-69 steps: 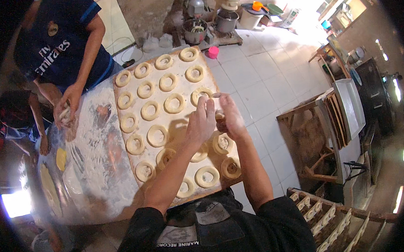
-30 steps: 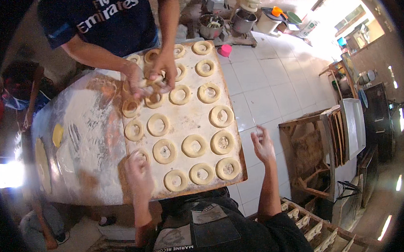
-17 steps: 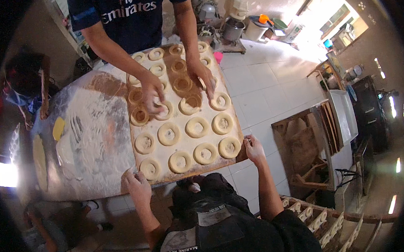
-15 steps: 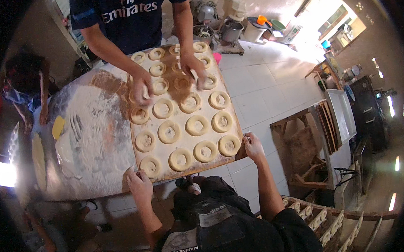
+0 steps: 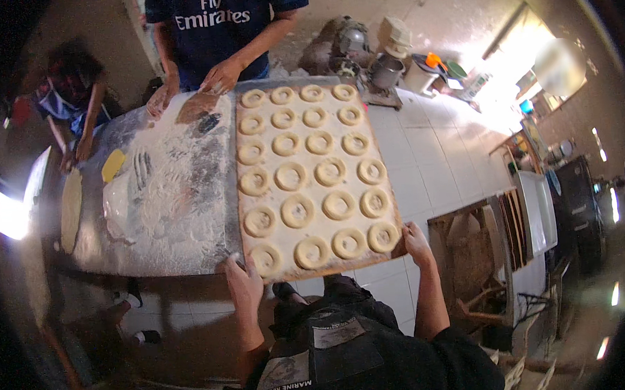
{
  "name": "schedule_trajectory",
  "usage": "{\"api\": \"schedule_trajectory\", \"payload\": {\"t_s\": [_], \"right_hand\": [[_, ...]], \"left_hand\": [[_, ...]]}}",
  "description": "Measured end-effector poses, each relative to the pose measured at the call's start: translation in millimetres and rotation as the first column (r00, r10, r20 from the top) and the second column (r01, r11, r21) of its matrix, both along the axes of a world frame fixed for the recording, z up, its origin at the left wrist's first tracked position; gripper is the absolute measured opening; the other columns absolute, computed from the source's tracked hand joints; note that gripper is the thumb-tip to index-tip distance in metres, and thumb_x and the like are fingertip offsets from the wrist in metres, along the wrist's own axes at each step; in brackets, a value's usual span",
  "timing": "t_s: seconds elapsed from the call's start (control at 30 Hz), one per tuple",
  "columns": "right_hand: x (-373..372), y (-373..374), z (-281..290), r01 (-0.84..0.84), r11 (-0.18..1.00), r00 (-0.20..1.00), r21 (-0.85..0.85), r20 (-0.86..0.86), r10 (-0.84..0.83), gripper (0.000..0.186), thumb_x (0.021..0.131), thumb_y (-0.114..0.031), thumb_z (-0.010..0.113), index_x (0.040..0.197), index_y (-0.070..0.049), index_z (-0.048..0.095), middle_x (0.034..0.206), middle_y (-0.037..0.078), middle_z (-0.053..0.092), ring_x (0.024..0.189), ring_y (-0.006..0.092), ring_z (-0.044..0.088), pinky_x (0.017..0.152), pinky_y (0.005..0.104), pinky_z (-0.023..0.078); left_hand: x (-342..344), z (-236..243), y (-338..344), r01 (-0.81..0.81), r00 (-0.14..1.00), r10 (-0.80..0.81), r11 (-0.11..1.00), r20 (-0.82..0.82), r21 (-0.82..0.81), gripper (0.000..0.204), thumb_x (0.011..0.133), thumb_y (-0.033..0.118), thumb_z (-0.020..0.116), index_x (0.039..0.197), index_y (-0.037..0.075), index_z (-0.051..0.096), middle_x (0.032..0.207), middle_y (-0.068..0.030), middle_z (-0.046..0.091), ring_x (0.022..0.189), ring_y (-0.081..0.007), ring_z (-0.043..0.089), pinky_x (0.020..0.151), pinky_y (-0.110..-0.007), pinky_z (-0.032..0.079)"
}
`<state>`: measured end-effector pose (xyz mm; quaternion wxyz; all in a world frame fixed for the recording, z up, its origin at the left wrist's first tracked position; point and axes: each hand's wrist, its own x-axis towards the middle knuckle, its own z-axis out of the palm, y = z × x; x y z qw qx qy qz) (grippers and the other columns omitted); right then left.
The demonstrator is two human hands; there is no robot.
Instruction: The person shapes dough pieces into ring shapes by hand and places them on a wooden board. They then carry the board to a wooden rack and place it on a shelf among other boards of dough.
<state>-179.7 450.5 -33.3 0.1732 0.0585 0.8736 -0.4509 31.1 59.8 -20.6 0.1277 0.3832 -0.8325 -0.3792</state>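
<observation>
Rows of pale dough rings lie flat on a flour-dusted board. My left hand is closed on the board's near left corner, beside the closest ring on that side. At the near right corner, my right hand grips the edge, fingers partly hidden under it. The board's left side lies along the metal-topped table, and its near edge is just in front of my body.
A floured metal table extends left, with a yellow scraper on it. A co-worker's hands rest at its far edge; another person stands far left. A wooden frame and a metal tray stand right.
The co-worker's hands have left the dough rings and moved left to the floured table. The board appears farther right in view, with both my hands still gripping its near corners.
</observation>
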Motion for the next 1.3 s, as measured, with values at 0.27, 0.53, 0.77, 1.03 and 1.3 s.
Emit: {"api": "schedule_trajectory", "payload": {"t_s": [0.27, 0.53, 0.77, 1.03, 1.3], "right_hand": [[-66, 12, -36, 0.329, 0.826, 0.898, -0.457, 0.423, -0.123, 0.074, 0.095, -0.06, 0.04, 0.135, 0.001, 0.039, 0.124, 0.01, 0.052, 0.114, 0.0226, 0.049, 0.095, 0.0373, 0.042], [-113, -55, -70, 0.315, 0.713, 0.933, -0.626, 0.343, -0.111, 0.075, 0.094, -0.063, 0.034, 0.136, -0.001, 0.033, 0.099, 0.012, 0.065, 0.076, 0.031, 0.061, 0.066, 0.0489, 0.052], [-176, -148, -61, -0.197, 0.782, 0.921, -0.591, 0.161, 0.354, 0.062, 0.097, -0.057, 0.035, 0.125, -0.002, 0.041, 0.096, 0.011, 0.061, 0.073, 0.0262, 0.056, 0.067, 0.0433, 0.05], [-256, -196, -73, -0.501, 0.704, 0.793, -0.503, 0.058, 0.606, 0.05, 0.099, -0.049, 0.036, 0.113, -0.003, 0.049, 0.093, 0.01, 0.056, 0.069, 0.0207, 0.05, 0.068, 0.037, 0.047], [-269, -259, -88, -0.5, 0.418, 0.571, -0.758, 0.073, 0.817, 0.047, 0.099, -0.052, 0.038, 0.076, -0.012, 0.051, 0.059, -0.004, 0.035, 0.052, 0.0113, 0.036, 0.049, 0.0253, 0.036]], "left_hand": [[-14, -62, 32, -0.386, 0.923, 0.323, 0.756, 0.211, 0.528, 0.076, 0.098, 0.059, 0.018, 0.132, -0.003, 0.049, 0.128, -0.0224, 0.055, 0.121, -0.0343, 0.051, 0.101, -0.042, 0.039], [-30, -54, 54, -0.384, 0.922, 0.375, 0.867, 0.093, 0.317, 0.054, 0.101, 0.042, 0.02, 0.109, 0.003, 0.057, 0.11, -0.0242, 0.061, 0.105, -0.0439, 0.056, 0.092, -0.05, 0.043], [-14, -90, 104, -0.607, 0.754, 0.631, 0.775, -0.18, 0.177, 0.06, 0.1, 0.051, 0.022, 0.11, 0.005, 0.06, 0.1, -0.0224, 0.064, 0.096, -0.0415, 0.061, 0.088, -0.049, 0.043], [-19, 7, 205, -0.813, 0.433, 0.895, 0.439, -0.105, 0.384, 0.076, 0.095, 0.065, 0.026, 0.114, -0.001, 0.058, 0.097, -0.019, 0.066, 0.097, -0.0284, 0.063, 0.09, -0.04, 0.045], [-69, 26, 285, -0.775, 0.14, 0.909, 0.348, -0.393, 0.528, 0.065, 0.096, 0.053, 0.037, 0.133, 0.0, 0.042, 0.126, -0.0151, 0.053, 0.118, -0.0231, 0.05, 0.1, -0.037, 0.04]]}}
